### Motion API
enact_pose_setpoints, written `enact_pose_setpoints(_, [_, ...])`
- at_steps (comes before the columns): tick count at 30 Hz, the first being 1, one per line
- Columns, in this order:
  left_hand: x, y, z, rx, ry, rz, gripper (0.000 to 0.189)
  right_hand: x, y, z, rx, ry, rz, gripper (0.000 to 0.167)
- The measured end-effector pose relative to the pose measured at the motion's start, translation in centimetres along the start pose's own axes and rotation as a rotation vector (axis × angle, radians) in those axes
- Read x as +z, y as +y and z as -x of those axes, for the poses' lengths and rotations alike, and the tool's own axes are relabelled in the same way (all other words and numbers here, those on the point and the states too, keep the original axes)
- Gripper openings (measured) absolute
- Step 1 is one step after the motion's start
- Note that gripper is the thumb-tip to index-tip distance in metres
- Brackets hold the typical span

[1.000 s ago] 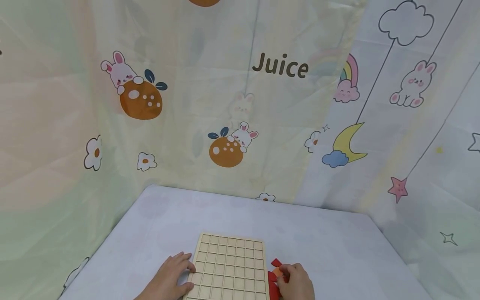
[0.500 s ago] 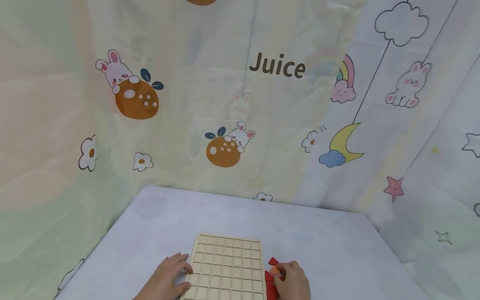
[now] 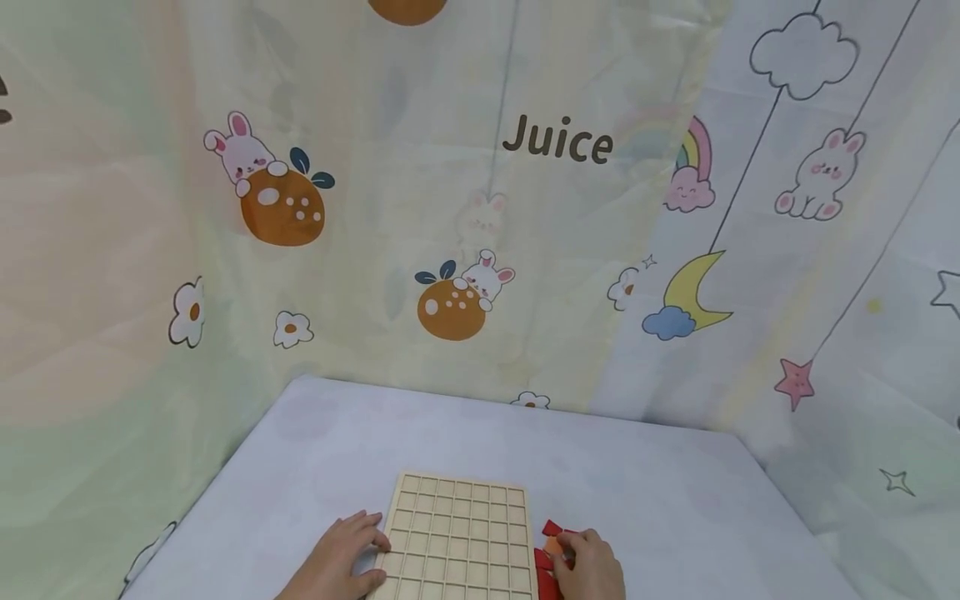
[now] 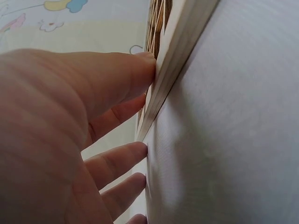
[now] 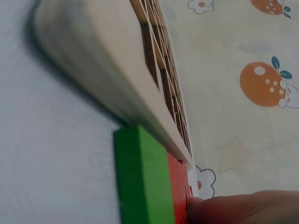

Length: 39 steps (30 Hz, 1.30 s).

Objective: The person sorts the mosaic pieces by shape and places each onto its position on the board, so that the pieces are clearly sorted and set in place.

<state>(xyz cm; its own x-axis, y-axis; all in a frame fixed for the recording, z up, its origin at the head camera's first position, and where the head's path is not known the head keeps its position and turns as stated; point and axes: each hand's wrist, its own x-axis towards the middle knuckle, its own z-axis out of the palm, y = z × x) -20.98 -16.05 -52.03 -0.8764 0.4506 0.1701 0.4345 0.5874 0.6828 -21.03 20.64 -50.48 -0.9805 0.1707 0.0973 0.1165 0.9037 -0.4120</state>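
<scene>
A pale wooden grid board [image 3: 457, 533] lies flat on the white table. My left hand [image 3: 341, 557] rests along its left side, thumb and index fingertip on the rim, the other fingers spread. In the left wrist view, those other fingertips [image 4: 138, 149] reach down to the tabletop. Right of the board, my right hand [image 3: 595, 568] pinches a small orange block [image 3: 552, 546] between thumb and index finger. Red blocks [image 3: 547, 583] lie around it, partly hidden by the hand. The right wrist view shows the right thumb [image 5: 247, 207] beside red blocks [image 5: 177, 186].
In the right wrist view, a green block [image 5: 145, 175] stands against the board's near corner, in front of the red blocks. The white tabletop [image 3: 675, 492] stretches back to a printed cloth wall [image 3: 360, 275] with rabbits and oranges.
The right fingers have shifted slightly around the orange block, and a bit more red shows behind them. The left hand stays at the board's edge. The head view has tilted a little.
</scene>
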Motion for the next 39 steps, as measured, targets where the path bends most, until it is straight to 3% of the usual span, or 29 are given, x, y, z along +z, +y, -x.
enact_pose_setpoints(9, [0.2,-0.5,0.0,0.018,-0.006,0.008,0.022,-0.2,0.2,0.2,-0.044,0.073,-0.053,0.026])
enact_pose_setpoints(15, [0.2,-0.5,0.0,0.024,-0.005,0.000,0.021,0.4,0.1,0.5,-0.217,0.147,-0.165,0.018])
enact_pose_setpoints(19, [0.2,-0.7,-0.1,0.033,-0.012,-0.010,0.021,0.3,-0.2,0.8,-0.313,0.099,-0.210,0.014])
enact_pose_setpoints(26, [0.1,-0.5,0.1,0.035,-0.005,-0.019,0.021,0.3,-0.4,1.0,-0.422,0.050,-0.176,0.017])
enact_pose_setpoints(39, [0.1,-0.4,0.1,0.024,-0.006,0.010,0.020,0.6,-0.6,1.1,-0.466,-0.016,-0.208,0.018])
